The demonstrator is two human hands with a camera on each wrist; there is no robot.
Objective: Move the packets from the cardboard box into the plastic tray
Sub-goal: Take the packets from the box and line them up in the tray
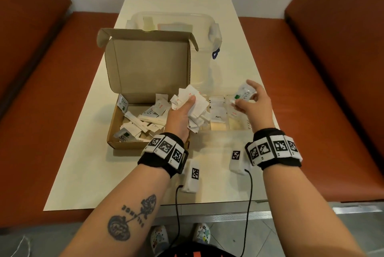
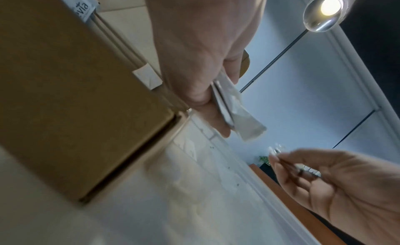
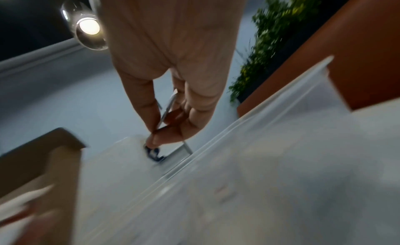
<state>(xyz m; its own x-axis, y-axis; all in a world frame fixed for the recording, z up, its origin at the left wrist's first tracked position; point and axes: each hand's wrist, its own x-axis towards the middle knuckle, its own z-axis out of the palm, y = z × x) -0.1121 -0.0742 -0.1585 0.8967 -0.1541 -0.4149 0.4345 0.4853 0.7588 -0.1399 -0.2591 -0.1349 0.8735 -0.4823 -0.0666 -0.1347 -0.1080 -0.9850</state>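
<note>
An open cardboard box sits left of centre on the table, with several white packets loose inside. My left hand grips a thick bunch of white packets over the box's right edge; the left wrist view shows the bunch of packets pinched under the thumb. My right hand pinches a Stevia packet above the clear plastic tray, which lies right of the box and holds a few packets. In the right wrist view the fingers pinch the thin packet edge-on.
A clear plastic tub with clip handles stands behind the box and tray. Orange benches flank the cream table. Two white tagged sensor blocks with cables hang under my wrists near the table's front edge.
</note>
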